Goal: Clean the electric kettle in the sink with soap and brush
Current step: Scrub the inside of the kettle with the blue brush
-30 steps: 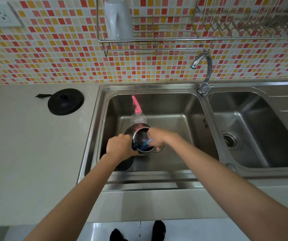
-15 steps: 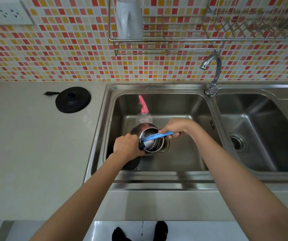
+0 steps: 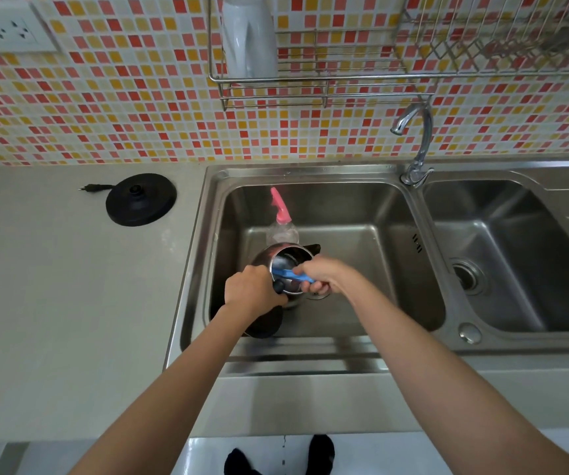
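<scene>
A: From the head camera, where is the kettle?

B: In the left basin of the sink, tipped so its open mouth faces up toward the person. The left hand is curled tight round the dark handle at the rim and steadies it.

A: And the other hand?

B: The right hand has its fingers closed round a blue brush, which lies across the mouth with its far end down inside, so I'd say the inside scrub is the step in hand.

A: Any soap?

B: A spray bottle with a pink head stands just behind the kettle, probably the soap. I can't make out foam in the kettle; it's too small to tell.

A: So how far along?

B: Midway, by my guess. The base sits apart on the table, unplugged, so the setting-up is done. No water runs from the tap — the outside, the rinse and the emptying look left to do.
</scene>
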